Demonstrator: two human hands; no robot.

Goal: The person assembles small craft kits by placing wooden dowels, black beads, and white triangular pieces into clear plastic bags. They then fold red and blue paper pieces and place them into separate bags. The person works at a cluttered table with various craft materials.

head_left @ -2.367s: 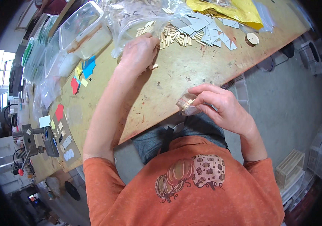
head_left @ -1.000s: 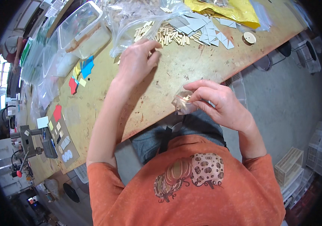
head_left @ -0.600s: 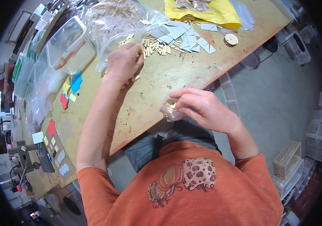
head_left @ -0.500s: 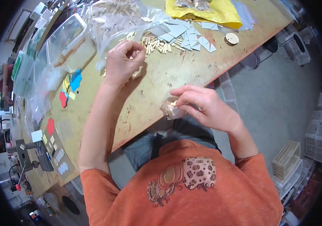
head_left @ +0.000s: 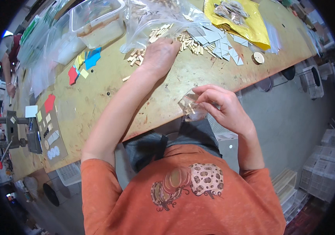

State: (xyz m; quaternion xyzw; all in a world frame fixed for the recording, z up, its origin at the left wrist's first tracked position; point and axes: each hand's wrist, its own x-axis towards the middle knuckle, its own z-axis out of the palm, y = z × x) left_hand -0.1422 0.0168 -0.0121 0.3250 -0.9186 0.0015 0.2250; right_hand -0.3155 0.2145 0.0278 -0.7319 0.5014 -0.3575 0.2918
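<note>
Holding a small clear bag [head_left: 191,109] pinched at the desk [head_left: 97,98] edge, the right hand [head_left: 224,109] keeps its mouth accessible; the left hand [head_left: 160,55], upper centre, covers loose wooden sticks [head_left: 189,41], fingers curled, contents hidden.

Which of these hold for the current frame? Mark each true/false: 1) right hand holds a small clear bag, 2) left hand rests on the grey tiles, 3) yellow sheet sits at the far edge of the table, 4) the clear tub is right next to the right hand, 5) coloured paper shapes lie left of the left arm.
1) True: the right hand pinches a small clear bag with wooden pieces inside.
2) False: the left hand is on the pile of small wooden sticks; the grey tiles lie beside it.
3) True: the yellow sheet is at the far side.
4) False: the clear tub is far left.
5) True: the coloured paper shapes lie there.
</note>
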